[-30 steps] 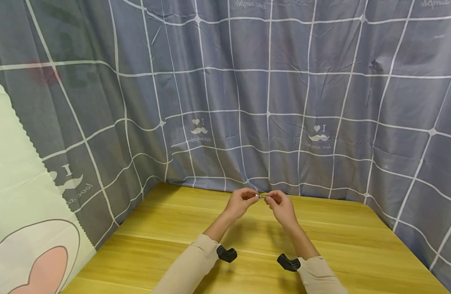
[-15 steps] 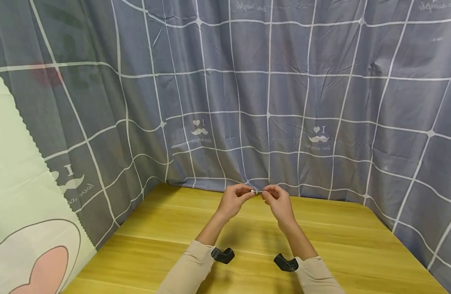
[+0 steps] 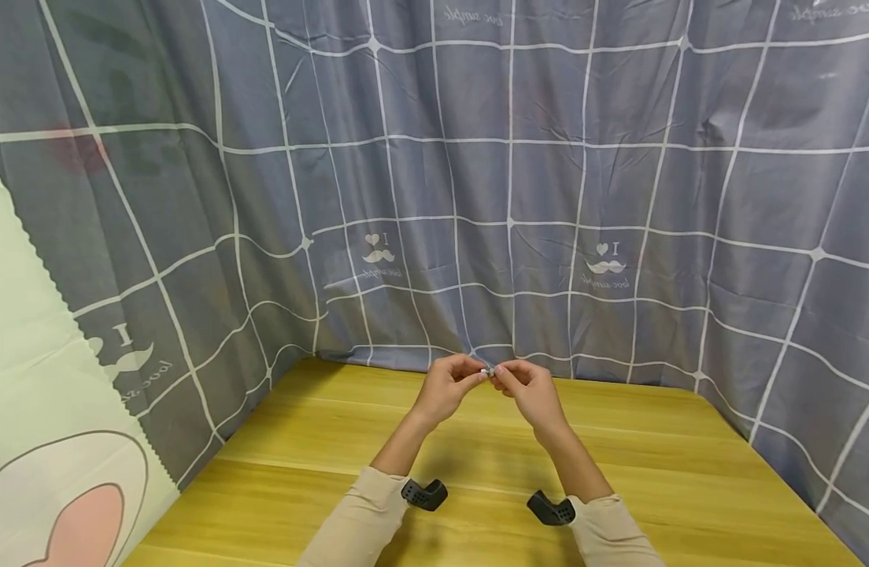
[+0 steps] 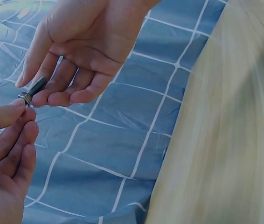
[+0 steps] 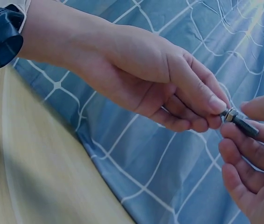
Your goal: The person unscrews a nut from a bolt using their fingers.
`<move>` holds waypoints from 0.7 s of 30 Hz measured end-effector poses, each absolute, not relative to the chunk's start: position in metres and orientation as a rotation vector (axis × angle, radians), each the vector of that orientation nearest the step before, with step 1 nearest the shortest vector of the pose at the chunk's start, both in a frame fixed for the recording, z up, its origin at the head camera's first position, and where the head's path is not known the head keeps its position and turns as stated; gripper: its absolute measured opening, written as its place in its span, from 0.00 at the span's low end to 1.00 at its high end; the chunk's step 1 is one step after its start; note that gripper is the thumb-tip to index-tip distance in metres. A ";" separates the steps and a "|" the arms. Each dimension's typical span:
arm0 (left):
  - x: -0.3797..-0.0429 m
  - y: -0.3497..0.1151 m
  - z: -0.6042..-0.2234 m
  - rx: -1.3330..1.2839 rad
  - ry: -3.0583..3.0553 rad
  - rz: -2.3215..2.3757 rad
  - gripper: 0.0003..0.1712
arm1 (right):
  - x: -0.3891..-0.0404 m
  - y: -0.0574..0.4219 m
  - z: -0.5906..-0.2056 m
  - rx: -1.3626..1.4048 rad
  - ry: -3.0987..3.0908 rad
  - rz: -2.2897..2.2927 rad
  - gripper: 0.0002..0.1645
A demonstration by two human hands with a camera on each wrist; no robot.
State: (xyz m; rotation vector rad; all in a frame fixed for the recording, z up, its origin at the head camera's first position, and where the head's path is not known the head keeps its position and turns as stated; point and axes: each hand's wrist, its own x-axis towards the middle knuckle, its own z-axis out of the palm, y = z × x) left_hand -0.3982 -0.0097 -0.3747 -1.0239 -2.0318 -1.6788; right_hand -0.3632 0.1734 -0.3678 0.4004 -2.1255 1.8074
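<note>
A small metal bolt point(image 5: 246, 127) with a dark threaded shaft is held between the two hands, above the far part of the table. Around one end sits a shiny hex collar point(image 5: 231, 115); whether it is a nut or the head, I cannot tell. My left hand point(image 3: 441, 390) pinches that end between thumb and forefinger. The shaft lies among the curled fingers of my right hand point(image 3: 537, 398), and in the right wrist view its thumb looks slightly lifted off the threads. In the head view the fingers hide most of the bolt point(image 4: 38, 87).
Under the hands is a yellow wood-grain table point(image 3: 619, 457). Grey-blue curtain point(image 3: 548, 181) with white grid lines hangs along its back and sides. A pale cloth point(image 3: 31, 354) with a pink print hangs at the left. Black wrist mounts point(image 3: 423, 494) sit on both beige sleeves.
My right hand has slid along the shaft toward the left hand, so less of the bolt shows between them. Both hands have shifted slightly left in the head view.
</note>
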 end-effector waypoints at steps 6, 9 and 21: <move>-0.384 -0.014 -0.363 -1.075 -2.058 -1.670 0.07 | -0.366 0.173 -0.368 0.401 -2.165 1.785 0.10; -0.373 -0.018 -0.354 -1.115 -2.046 -1.675 0.07 | -0.365 0.172 -0.368 0.422 -2.159 1.774 0.10; -0.371 -0.020 -0.353 -1.162 -1.980 -1.728 0.07 | -0.360 0.171 -0.368 0.448 -2.162 1.753 0.17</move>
